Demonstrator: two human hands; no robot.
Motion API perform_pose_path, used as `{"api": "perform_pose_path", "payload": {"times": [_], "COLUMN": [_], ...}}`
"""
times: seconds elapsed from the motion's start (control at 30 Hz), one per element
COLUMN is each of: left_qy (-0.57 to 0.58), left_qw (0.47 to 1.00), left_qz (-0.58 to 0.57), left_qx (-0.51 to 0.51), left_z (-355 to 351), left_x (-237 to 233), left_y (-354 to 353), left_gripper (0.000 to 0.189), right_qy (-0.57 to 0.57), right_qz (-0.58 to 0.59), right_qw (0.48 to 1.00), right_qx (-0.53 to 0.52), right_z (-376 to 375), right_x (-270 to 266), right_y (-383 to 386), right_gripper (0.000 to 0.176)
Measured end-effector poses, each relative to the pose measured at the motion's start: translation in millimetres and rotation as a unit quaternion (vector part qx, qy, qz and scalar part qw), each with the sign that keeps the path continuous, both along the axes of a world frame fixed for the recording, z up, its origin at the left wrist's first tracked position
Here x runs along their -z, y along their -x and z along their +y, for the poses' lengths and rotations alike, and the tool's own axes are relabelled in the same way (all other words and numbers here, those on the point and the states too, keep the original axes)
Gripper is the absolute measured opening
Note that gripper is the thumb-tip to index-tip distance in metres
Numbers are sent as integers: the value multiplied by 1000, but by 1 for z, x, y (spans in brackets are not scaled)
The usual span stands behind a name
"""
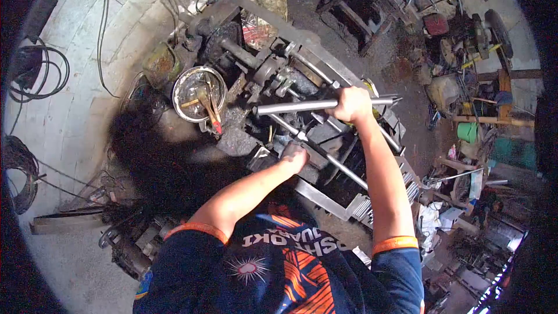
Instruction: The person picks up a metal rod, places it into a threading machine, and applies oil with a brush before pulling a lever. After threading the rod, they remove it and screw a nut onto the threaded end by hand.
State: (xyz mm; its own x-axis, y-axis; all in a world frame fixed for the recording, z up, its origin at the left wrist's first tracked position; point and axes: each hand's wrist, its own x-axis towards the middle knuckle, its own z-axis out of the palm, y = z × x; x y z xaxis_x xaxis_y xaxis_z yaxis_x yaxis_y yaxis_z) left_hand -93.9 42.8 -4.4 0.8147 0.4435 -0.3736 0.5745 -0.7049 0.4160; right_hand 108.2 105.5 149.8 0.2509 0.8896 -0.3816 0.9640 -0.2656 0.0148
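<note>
My right hand is closed round a smooth metal rod, held crosswise above a greasy machine. The rod's left end reaches over the machine's middle and its right end passes beyond my fist. Lower and to the left, my left hand is curled against a dark part of the machine. Its fingers are partly hidden, and what they grip cannot be made out. Two slanting steel guide bars run through the machine, one passing just above my left hand.
A round bucket holding wooden-handled tools stands left of the machine. Several thin metal rods lie stacked at its lower right. Metal frames stand at the top, a green container is at right, and coiled cables hang at left.
</note>
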Motion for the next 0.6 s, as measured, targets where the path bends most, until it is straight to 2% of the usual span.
{"api": "perform_pose_path", "payload": {"times": [0.03,0.1,0.13,0.2,0.33,0.43,0.47,0.53,0.57,0.6], "left_qy": [2,-34,-32,-101,-19,-7,-11,1,62,59], "left_qw": [1000,989,990,988,996,993,993,998,997,998], "left_qz": [2,-108,-105,-95,-25,-19,-22,-55,6,2], "left_qx": [3,-94,-90,66,89,120,117,19,42,39], "left_z": [-5,-20,-18,-8,-8,0,-4,-8,0,-7], "left_x": [17,64,60,50,52,45,58,69,49,65], "left_y": [2,8,12,17,8,9,9,5,3,-3], "left_gripper": [20,20,20,20,20,21,21,22,23,23], "right_qy": [-1,-16,-14,-14,-8,6,3,-4,-4,-5], "right_qz": [-1,-3,-1,-9,-11,-7,-3,0,-5,-11], "right_qw": [1000,1000,1000,1000,1000,1000,1000,1000,1000,1000], "right_qx": [-6,-17,-13,-18,3,4,5,7,8,9], "right_z": [2,1,-1,-2,-5,-4,-4,-5,-5,-5], "right_x": [-2,-10,-8,-3,1,-10,-11,-11,-8,-6], "right_y": [0,4,4,1,0,5,5,6,5,4], "right_gripper": [48,50,50,50,48,48,48,46,46,47]}}
